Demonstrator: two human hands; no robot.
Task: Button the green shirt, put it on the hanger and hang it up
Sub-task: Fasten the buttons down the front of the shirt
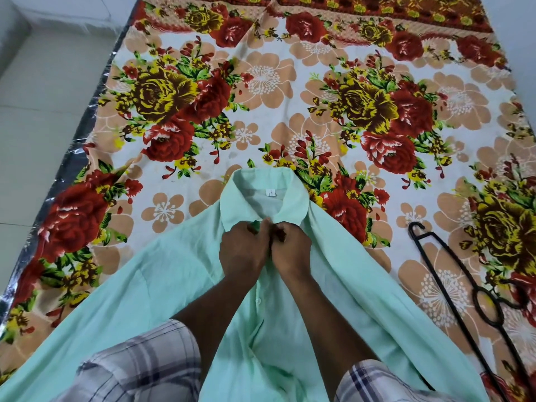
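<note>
Pinching the green shirt front just below its collar: left hand and right hand, fingers curled on the cloth, knuckles touching | shirt spread face-up on floral bedsheet | black hanger lying right of shirt, apart.

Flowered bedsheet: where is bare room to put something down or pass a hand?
The flowered bedsheet is bare beyond the collar of the light green shirt, up to the dark red border. A narrow bare strip lies between the shirt and the black plastic hanger. Crowded: the near middle, where left hand and right hand pinch the shirt.
</note>
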